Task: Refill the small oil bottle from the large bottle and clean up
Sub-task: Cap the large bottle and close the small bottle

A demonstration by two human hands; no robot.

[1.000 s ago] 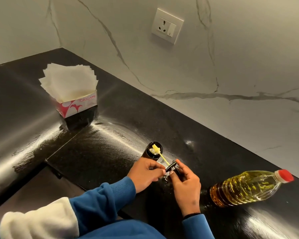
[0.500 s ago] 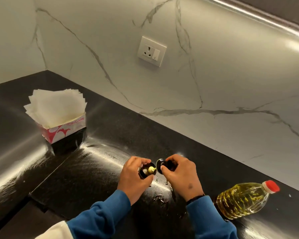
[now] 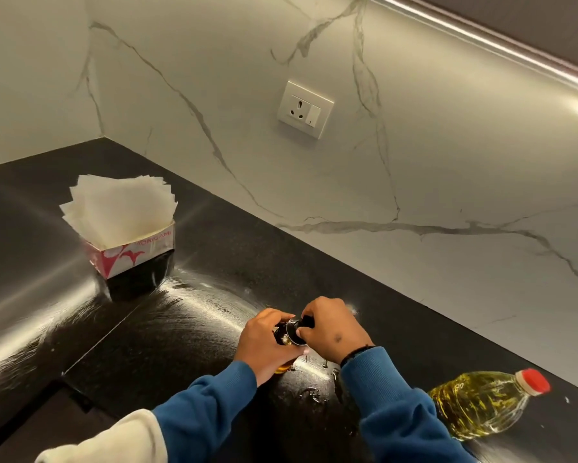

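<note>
The small dark oil bottle (image 3: pixel 282 335) stands on the black counter, mostly hidden by my hands. My left hand (image 3: pixel 264 342) wraps around its body. My right hand (image 3: pixel 331 329) grips the black cap (image 3: pixel 297 330), which sits on the bottle's mouth. The large clear bottle (image 3: pixel 481 401) of yellow oil, closed with a red cap, stands at the right, apart from both hands. Small oil drops (image 3: pixel 314 392) glisten on the counter just in front of the small bottle.
A red and white tissue box (image 3: pixel 130 255) full of white tissues stands at the left on the black counter (image 3: pixel 214 262). The marble wall with a socket (image 3: pixel 305 109) runs behind. The counter's front edge drops at lower left.
The cap with its yellow brush went from held out beside the open bottle into the mouth. Both hands closed in around the bottle top. The camera tilted up.
</note>
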